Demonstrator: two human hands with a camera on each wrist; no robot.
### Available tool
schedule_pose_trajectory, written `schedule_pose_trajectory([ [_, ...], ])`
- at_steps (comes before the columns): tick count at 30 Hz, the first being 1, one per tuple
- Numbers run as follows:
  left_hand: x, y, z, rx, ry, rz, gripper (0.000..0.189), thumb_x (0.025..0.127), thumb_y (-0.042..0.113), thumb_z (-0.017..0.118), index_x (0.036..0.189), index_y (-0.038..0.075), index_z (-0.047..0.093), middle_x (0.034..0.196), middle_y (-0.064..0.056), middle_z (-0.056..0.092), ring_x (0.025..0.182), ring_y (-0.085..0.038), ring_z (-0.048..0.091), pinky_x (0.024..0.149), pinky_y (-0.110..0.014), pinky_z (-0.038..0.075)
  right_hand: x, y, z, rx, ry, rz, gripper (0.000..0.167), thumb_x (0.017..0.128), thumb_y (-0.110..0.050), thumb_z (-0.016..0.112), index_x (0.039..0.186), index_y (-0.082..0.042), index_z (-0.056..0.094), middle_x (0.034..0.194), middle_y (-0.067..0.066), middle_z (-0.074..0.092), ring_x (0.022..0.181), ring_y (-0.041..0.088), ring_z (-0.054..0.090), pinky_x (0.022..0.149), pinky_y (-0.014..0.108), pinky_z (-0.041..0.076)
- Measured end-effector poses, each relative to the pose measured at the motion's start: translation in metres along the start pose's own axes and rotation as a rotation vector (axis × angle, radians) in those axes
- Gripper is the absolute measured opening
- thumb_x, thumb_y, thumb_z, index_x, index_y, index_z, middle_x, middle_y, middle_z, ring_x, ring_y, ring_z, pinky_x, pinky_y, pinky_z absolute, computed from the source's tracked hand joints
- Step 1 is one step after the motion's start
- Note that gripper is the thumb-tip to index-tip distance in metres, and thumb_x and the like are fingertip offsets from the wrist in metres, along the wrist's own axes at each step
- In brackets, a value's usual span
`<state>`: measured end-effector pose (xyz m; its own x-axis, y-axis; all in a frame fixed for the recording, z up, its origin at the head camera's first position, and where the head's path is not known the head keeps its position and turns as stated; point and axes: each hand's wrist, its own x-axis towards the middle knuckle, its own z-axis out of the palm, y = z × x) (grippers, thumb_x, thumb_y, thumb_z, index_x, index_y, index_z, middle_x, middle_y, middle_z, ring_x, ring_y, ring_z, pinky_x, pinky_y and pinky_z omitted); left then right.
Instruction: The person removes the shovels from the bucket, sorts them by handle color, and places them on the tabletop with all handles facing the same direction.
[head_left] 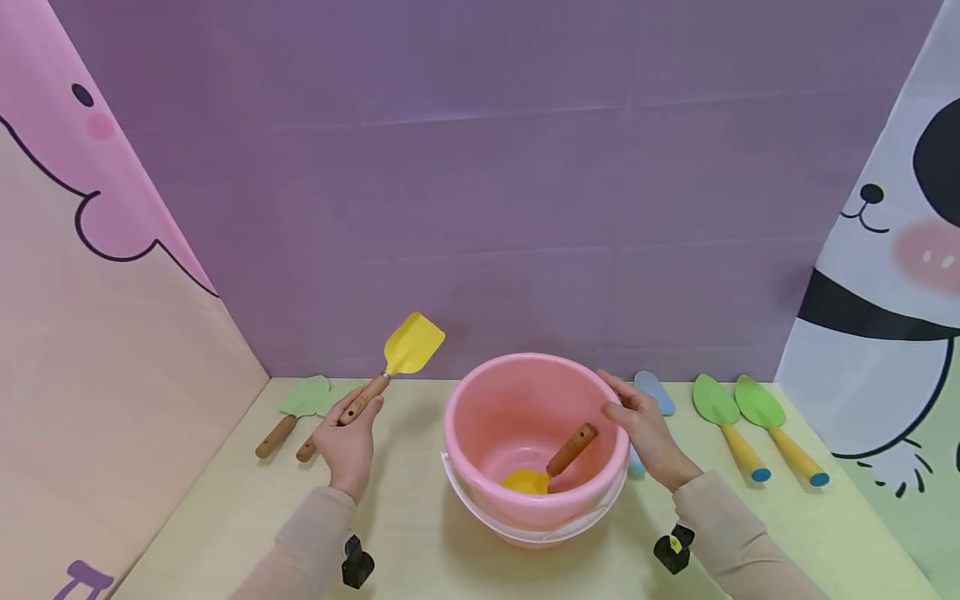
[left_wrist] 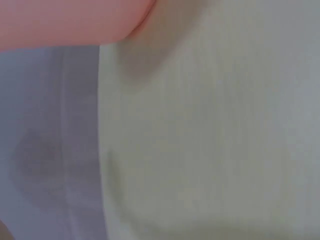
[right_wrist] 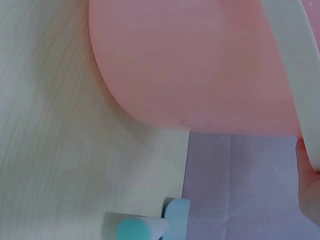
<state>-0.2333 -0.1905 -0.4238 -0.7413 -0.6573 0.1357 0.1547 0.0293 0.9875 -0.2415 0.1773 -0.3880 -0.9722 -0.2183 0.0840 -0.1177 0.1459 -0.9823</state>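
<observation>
My left hand (head_left: 351, 450) grips the wooden handle of a small yellow shovel (head_left: 414, 343), its blade raised to the left of a pink bucket (head_left: 517, 387). My right hand (head_left: 654, 437) pinches the bucket's right rim, thumb over the edge. Inside the bucket lies a second yellow shovel (head_left: 573, 448), its wooden handle leaning on the wall. The bucket's white carrying handle (head_left: 495, 525) hangs down at the front. In the right wrist view the bucket's side (right_wrist: 200, 65) fills the top and the fingers (right_wrist: 309, 195) show at the right edge.
Two light green shovels (head_left: 306, 396) with wooden handles lie at the left. Two green trowels (head_left: 716, 402) with yellow handles lie at the right. A blue tool (head_left: 654, 390) is partly hidden behind my right hand. A purple wall (head_left: 487, 208) backs the table (head_left: 405, 533).
</observation>
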Motion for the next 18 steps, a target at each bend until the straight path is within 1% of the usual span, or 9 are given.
schedule_pose_trajectory([
  [3, -0.003, -0.013, -0.001, -0.027, 0.055, -0.053, 0.043, 0.074, 0.015, 0.075, 0.114, 0.005, 0.064, 0.104, -0.006, 0.059, 0.084, 0.0, 0.058, 0.069, -0.009, 0.049, 0.0, 0.001, 0.0, -0.001, 0.003, -0.003, 0.054, 0.089, -0.01, 0.044, 0.142, -0.007, 0.033, 0.141, 0.018, 0.039, 0.116, 0.029, 0.051, 0.083, 0.021, 0.049],
  [5, -0.005, -0.02, -0.002, -0.028, 0.092, -0.08, 0.044, 0.074, 0.015, 0.076, 0.114, 0.003, 0.064, 0.102, -0.006, 0.059, 0.082, 0.002, 0.058, 0.068, -0.009, 0.049, 0.001, 0.002, 0.0, 0.002, 0.004, -0.001, 0.054, 0.089, -0.009, 0.044, 0.142, -0.007, 0.033, 0.141, 0.018, 0.039, 0.115, 0.027, 0.052, 0.082, 0.021, 0.049],
  [9, -0.007, -0.031, -0.003, -0.038, 0.147, -0.118, 0.043, 0.072, 0.012, 0.076, 0.112, 0.0, 0.064, 0.092, 0.003, 0.06, 0.077, 0.004, 0.057, 0.067, -0.009, 0.049, 0.001, 0.002, 0.001, 0.005, 0.009, 0.0, 0.054, 0.089, -0.008, 0.045, 0.142, -0.007, 0.034, 0.14, 0.018, 0.039, 0.114, 0.024, 0.052, 0.082, 0.019, 0.049],
  [13, -0.008, -0.038, -0.001, -0.045, 0.175, -0.153, 0.043, 0.071, 0.011, 0.077, 0.112, 0.001, 0.065, 0.083, 0.012, 0.059, 0.076, 0.005, 0.058, 0.067, -0.009, 0.048, 0.001, 0.002, 0.001, 0.001, 0.005, -0.007, 0.054, 0.089, -0.008, 0.044, 0.142, -0.006, 0.034, 0.14, 0.018, 0.039, 0.115, 0.025, 0.052, 0.083, 0.019, 0.049],
  [16, -0.007, -0.042, 0.002, -0.045, 0.183, -0.196, 0.043, 0.071, 0.013, 0.078, 0.111, 0.002, 0.065, 0.081, 0.014, 0.059, 0.073, 0.006, 0.058, 0.065, -0.009, 0.048, 0.002, 0.002, 0.0, -0.003, 0.0, -0.014, 0.054, 0.089, -0.009, 0.044, 0.142, -0.006, 0.033, 0.141, 0.018, 0.038, 0.115, 0.024, 0.052, 0.083, 0.02, 0.049],
  [18, -0.007, -0.045, 0.003, -0.033, 0.186, -0.224, 0.043, 0.071, 0.015, 0.078, 0.11, 0.003, 0.066, 0.081, 0.012, 0.061, 0.07, 0.005, 0.058, 0.063, -0.01, 0.048, 0.002, 0.002, -0.001, -0.009, 0.001, -0.021, 0.054, 0.089, -0.009, 0.044, 0.142, -0.006, 0.033, 0.143, 0.017, 0.036, 0.114, 0.021, 0.052, 0.083, 0.02, 0.049],
])
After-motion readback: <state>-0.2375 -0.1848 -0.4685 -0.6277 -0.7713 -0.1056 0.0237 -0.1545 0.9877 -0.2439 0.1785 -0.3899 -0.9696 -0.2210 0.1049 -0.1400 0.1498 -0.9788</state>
